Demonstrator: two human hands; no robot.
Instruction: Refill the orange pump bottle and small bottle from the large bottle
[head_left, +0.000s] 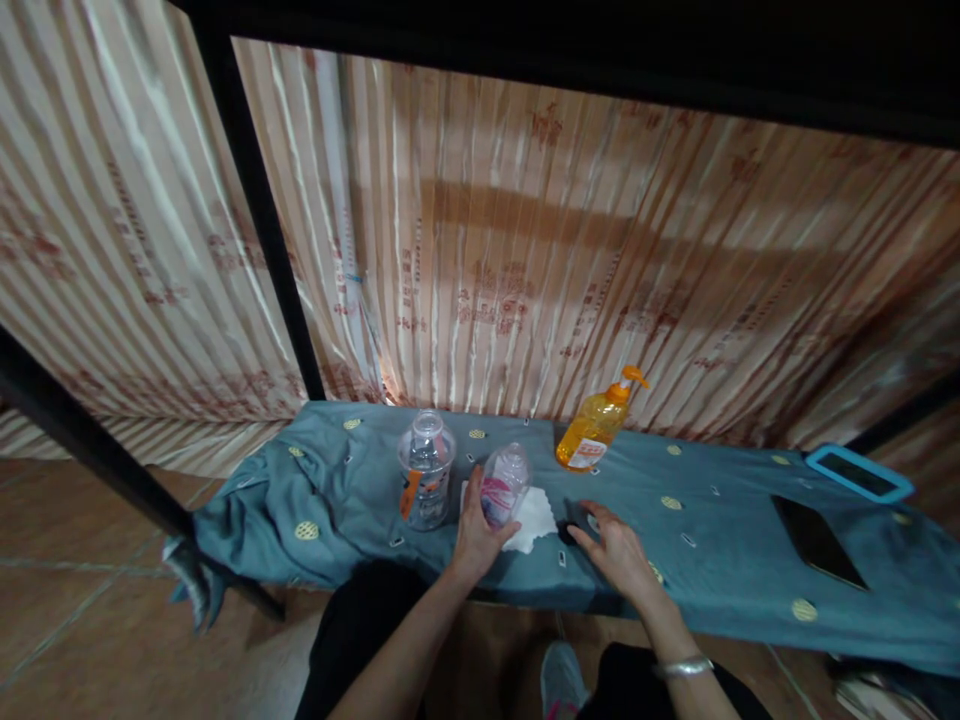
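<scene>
My left hand (480, 540) is wrapped round a clear plastic bottle (507, 485) with a pink and purple label, tilted a little to the right. Under and beside it lies a white paper tissue (535, 520) on the patterned blue-green cloth. My right hand (616, 552) is low over the cloth, thumb and fingers apart. At its thumb tip is a small dark object (568, 534), too small to name. To the left of my left hand stands a clear plastic cup (425, 485) with an orange label, with another clear bottle (428, 425) apparently inside it.
A pump bottle (592, 430) of orange liquid stands near the back edge. To the right lie a dark phone-like slab (819, 540) and a blue-framed tablet-like object (859, 472). A dark metal post (259, 200) rises at the left, before a pleated curtain (510, 220).
</scene>
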